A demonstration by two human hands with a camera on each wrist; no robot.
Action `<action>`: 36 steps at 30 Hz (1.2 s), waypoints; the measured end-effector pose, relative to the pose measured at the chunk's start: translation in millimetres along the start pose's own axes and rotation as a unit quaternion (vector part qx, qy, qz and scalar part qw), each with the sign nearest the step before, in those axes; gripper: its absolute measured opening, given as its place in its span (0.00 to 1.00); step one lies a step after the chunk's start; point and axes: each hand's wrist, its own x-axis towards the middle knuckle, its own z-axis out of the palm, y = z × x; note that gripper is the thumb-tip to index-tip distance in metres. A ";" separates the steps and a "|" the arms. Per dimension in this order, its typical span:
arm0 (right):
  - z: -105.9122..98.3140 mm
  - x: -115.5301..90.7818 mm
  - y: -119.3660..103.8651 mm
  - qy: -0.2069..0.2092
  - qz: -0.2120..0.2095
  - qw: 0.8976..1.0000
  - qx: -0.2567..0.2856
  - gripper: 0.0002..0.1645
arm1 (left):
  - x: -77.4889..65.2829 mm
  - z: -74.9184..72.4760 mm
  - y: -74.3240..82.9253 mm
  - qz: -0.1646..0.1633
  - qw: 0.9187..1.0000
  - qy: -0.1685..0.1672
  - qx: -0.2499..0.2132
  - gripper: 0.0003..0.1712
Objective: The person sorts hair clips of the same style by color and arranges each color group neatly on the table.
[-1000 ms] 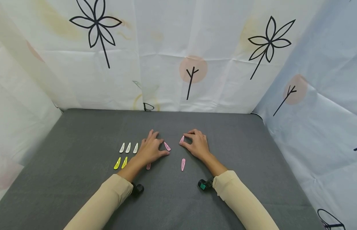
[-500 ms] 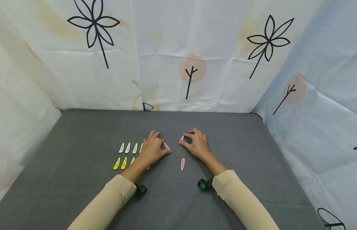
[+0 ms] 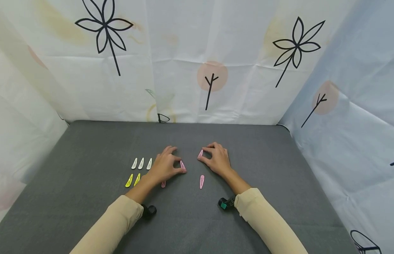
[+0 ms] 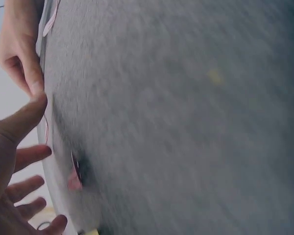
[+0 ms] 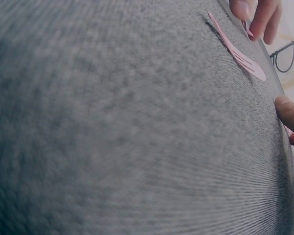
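Observation:
Between the thumb and index finger of my left hand (image 3: 166, 166) is a pink snap hair clip (image 3: 182, 165), gripped at its two ends. The left wrist view shows this hair clip (image 4: 46, 129) edge-on, with the other fingers spread apart. My right hand (image 3: 218, 159) pinches another pink hair clip (image 3: 200, 153) the same way, low over the grey table. A third pink clip (image 3: 201, 182) lies nearer me, below the right hand; it shows large in the right wrist view (image 5: 237, 54). One more pink clip (image 3: 163, 184) is partly hidden by the left wrist.
Left of the left hand, white hair clips (image 3: 141, 163) form a row, with yellow hair clips (image 3: 129, 180) in a row nearer me. My left forearm covers part of these rows. Patterned white curtains (image 3: 178, 70) enclose the grey table (image 3: 260, 148) at the back and sides.
My left hand first shifts slightly right, then back left and nearer me, its thumb and finger closing on the pink hair clip, which moves slightly. The right hand stays almost still.

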 end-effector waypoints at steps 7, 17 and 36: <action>-0.6 -1.8 -0.6 0.004 -0.009 1.000 0.007 0.29 | -16.3 -13.4 -15.5 0.038 0.999 -0.015 -0.004 0.31; -0.1 -2.2 -0.7 0.007 -0.011 1.000 0.010 0.29 | -36.4 -29.1 -22.0 0.089 0.995 -0.032 0.006 0.29; -4.7 -0.9 -2.8 -0.015 -0.011 1.000 -0.007 0.30 | -51.2 -23.3 -24.1 0.090 0.995 -0.043 0.016 0.32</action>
